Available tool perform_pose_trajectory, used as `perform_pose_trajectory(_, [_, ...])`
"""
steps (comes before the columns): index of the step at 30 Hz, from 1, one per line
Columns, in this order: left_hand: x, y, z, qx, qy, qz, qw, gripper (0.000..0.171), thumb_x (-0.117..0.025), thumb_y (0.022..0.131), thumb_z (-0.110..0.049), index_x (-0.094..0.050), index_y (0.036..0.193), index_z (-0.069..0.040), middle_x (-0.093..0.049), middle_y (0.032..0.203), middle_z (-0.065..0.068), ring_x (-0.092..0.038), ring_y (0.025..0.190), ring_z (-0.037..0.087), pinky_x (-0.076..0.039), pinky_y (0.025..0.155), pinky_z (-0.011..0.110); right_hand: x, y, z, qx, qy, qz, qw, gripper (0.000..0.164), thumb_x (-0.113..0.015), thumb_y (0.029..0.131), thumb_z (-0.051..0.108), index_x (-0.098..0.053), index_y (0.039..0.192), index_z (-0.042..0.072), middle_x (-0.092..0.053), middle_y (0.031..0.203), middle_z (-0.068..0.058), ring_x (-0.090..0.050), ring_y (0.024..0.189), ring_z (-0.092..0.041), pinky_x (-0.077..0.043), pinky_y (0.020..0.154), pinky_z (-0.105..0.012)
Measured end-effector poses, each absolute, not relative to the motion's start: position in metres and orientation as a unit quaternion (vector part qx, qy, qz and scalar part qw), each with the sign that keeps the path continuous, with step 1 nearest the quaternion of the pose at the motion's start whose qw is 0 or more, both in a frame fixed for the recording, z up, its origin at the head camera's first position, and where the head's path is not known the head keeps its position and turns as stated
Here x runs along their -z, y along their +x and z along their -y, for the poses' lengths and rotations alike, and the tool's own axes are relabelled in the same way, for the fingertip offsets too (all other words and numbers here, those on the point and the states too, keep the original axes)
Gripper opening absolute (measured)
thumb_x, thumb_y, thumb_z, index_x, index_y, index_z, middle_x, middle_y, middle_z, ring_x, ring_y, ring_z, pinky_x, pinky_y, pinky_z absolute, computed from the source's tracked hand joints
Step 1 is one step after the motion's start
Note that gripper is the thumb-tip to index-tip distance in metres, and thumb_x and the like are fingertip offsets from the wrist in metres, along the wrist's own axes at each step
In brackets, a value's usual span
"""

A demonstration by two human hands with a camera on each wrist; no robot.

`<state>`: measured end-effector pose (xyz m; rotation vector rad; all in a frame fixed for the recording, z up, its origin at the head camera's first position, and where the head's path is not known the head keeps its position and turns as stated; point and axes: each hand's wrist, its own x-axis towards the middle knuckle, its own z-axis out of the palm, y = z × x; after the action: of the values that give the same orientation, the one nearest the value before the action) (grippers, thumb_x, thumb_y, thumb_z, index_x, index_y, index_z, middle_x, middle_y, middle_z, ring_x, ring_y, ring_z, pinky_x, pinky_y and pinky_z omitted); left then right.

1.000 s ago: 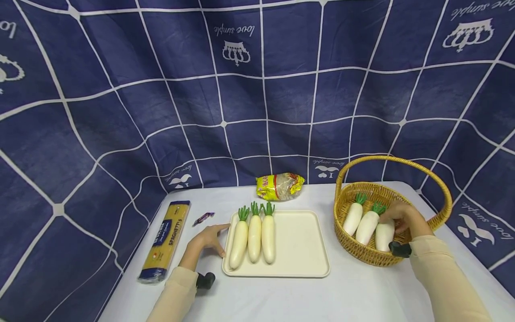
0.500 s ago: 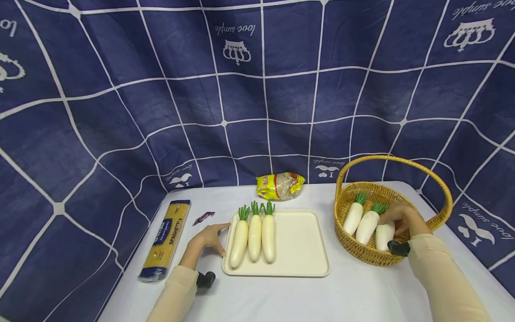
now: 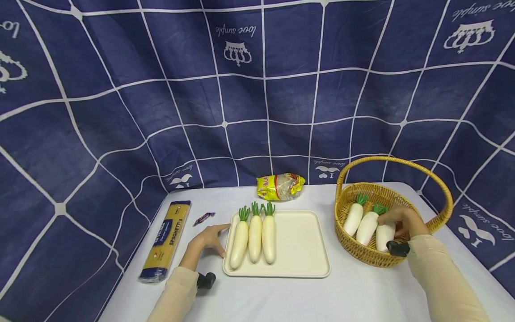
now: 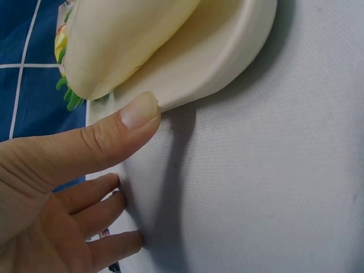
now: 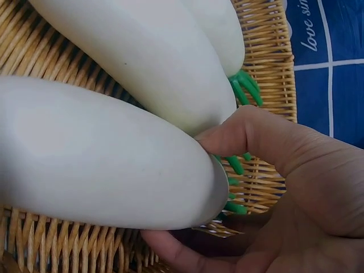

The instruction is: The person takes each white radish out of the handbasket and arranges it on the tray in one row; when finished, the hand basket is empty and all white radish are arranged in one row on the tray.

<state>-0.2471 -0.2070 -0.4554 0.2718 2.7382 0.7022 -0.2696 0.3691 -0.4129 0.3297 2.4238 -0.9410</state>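
My right hand reaches into a wicker basket and grips the top end of the rightmost white radish. In the right wrist view, its thumb presses one side of that radish and a finger the other. Two more white radishes with green tops, one in the middle and one at left, lie beside it. At the cream tray, my left hand rests its thumb against the left rim, fingers loosely spread. Three long white radishes lie side by side on the tray's left half.
A spaghetti packet lies at the left of the white table, with a small purple-wrapped candy nearby. Behind the tray lies a yellow and clear bag. The basket's tall handle arches above it. A blue checked curtain hangs behind.
Hardly anything differs. The right hand stays on the same radish in the basket, and the left hand stays at the tray's rim.
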Motion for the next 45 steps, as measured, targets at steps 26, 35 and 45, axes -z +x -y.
perform_pose_trajectory(26, [0.457, -0.249, 0.207, -0.242, 0.085, -0.954, 0.153, 0.100, -0.091, 0.045, -0.013, -0.049, 0.137, -0.010, -0.057, 0.123, 0.026, -0.052, 0.116, 0.043, -0.040, 0.098, 0.060, 0.388, -0.272, -0.368, 0.382, 0.133, -0.896, 0.182, 0.089, -0.063, 0.079, 0.029, -0.012, 0.124, -0.029, -0.037, 0.100, -0.030, -0.054, 0.079, -0.028, -0.057, 0.072, -0.038])
perform_pose_trajectory(35, [0.459, -0.248, 0.208, -0.243, 0.083, -0.954, 0.155, 0.100, -0.091, 0.045, -0.012, -0.049, 0.137, -0.010, -0.056, 0.124, 0.026, -0.051, 0.118, 0.043, -0.039, 0.098, 0.060, 0.376, -0.271, -0.353, 0.458, 0.052, -0.873, 0.157, 0.058, -0.057, 0.085, 0.023, -0.030, 0.115, -0.018, -0.043, 0.101, -0.021, -0.054, 0.080, -0.018, -0.055, 0.070, -0.033])
perform_pose_trajectory(45, [0.458, -0.249, 0.207, -0.243, 0.092, -0.954, 0.149, 0.101, -0.091, 0.045, -0.013, -0.049, 0.136, -0.009, -0.057, 0.123, 0.026, -0.052, 0.116, 0.042, -0.040, 0.099, 0.059, 0.364, -0.268, -0.331, 0.478, 0.004, -0.863, 0.164, 0.092, -0.054, 0.089, 0.027, 0.009, 0.135, -0.022, -0.031, 0.123, -0.037, -0.055, 0.094, -0.025, -0.055, 0.077, -0.034])
